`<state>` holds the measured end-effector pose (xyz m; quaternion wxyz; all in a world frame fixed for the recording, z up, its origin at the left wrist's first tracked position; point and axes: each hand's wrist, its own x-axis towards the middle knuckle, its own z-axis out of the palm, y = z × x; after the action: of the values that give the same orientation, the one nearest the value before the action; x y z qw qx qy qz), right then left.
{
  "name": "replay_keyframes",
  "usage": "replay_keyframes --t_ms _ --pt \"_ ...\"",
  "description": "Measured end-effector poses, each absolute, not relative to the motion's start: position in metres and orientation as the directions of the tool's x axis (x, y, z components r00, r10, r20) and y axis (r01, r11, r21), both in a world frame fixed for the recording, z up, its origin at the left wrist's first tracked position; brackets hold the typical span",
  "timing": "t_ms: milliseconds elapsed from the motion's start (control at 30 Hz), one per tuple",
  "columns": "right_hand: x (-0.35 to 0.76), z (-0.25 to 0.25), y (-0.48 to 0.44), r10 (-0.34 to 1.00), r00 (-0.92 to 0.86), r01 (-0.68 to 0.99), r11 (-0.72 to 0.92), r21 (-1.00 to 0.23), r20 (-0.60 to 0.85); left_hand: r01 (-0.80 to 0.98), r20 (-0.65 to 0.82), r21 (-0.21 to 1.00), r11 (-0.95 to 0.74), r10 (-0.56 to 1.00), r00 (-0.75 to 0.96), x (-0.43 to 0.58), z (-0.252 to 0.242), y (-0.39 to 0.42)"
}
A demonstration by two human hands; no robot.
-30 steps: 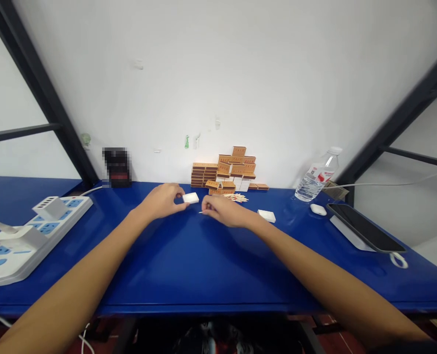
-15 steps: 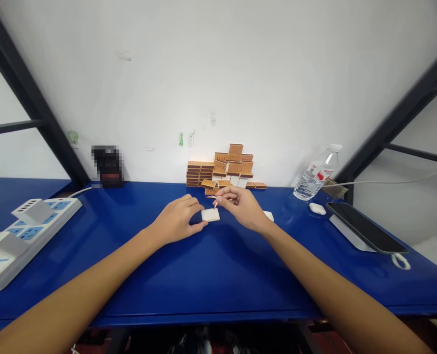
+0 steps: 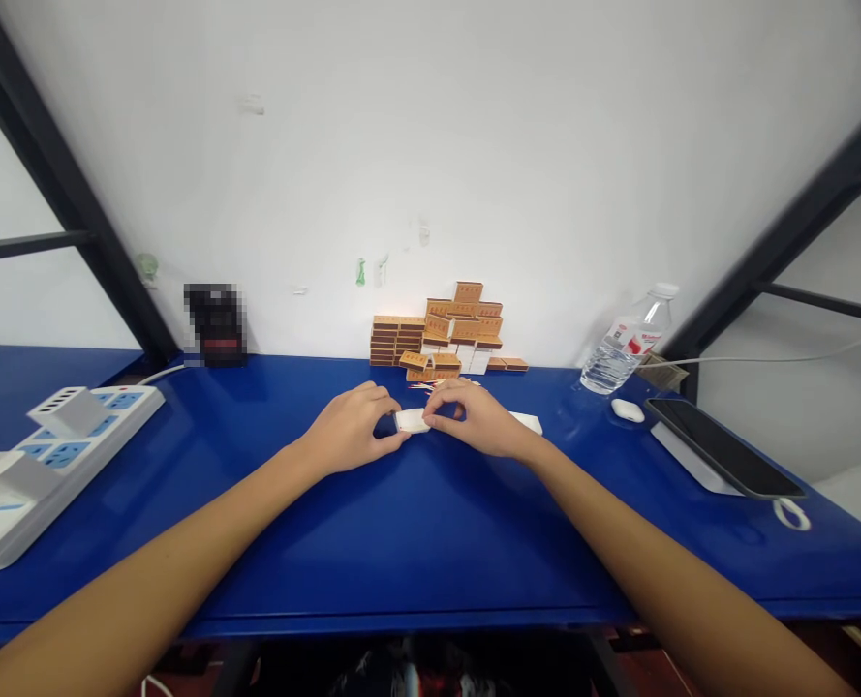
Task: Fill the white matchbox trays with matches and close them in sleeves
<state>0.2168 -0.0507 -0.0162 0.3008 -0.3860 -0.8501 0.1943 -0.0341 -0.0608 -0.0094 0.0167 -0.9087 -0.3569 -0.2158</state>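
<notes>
A small white matchbox tray (image 3: 411, 420) lies on the blue table in front of me. My left hand (image 3: 353, 428) steadies its left end between thumb and fingers. At the right end, my right hand (image 3: 466, 416) is pinched low over the tray, and its fingertips cover most of the match between them. Behind that hand, loose red-tipped matches (image 3: 422, 386) lie on the table. Partly hidden behind my right wrist is another white piece (image 3: 528, 423).
Stacked matchboxes (image 3: 466, 329) stand against the wall. To the right are a water bottle (image 3: 630, 339), a white earbud case (image 3: 628, 410) and a phone (image 3: 724, 445). A power strip (image 3: 96, 445) lies at the left, and a dark blurred object (image 3: 216, 324) stands behind it.
My right hand has come down with the match to the tray's right end. The match, seen upright before, is now mostly covered by fingers. My left hand stays at the tray.
</notes>
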Motion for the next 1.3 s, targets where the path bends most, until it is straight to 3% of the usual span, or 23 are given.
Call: replay_keyframes --t_ms 333,533,767,1300 --pt "0.216 -0.017 -0.055 0.693 -0.67 0.546 0.702 -0.458 0.264 0.606 0.329 0.236 -0.76 0.649 0.686 -0.031 -0.013 -0.061" --pt "0.218 -0.009 -0.057 0.669 -0.707 0.512 0.708 -0.487 0.229 0.583 0.304 0.257 -0.771 0.637 0.708 -0.03 -0.015 -0.063" --pt "0.231 -0.022 -0.026 0.845 -0.349 0.796 0.496 -0.348 0.406 0.592 0.291 0.238 -0.77 0.638 0.713 -0.028 -0.016 -0.063" --pt "0.21 -0.033 -0.001 0.837 -0.422 0.823 0.515 -0.239 0.349 0.596 0.269 0.212 -0.775 0.632 0.726 -0.028 -0.016 -0.061"
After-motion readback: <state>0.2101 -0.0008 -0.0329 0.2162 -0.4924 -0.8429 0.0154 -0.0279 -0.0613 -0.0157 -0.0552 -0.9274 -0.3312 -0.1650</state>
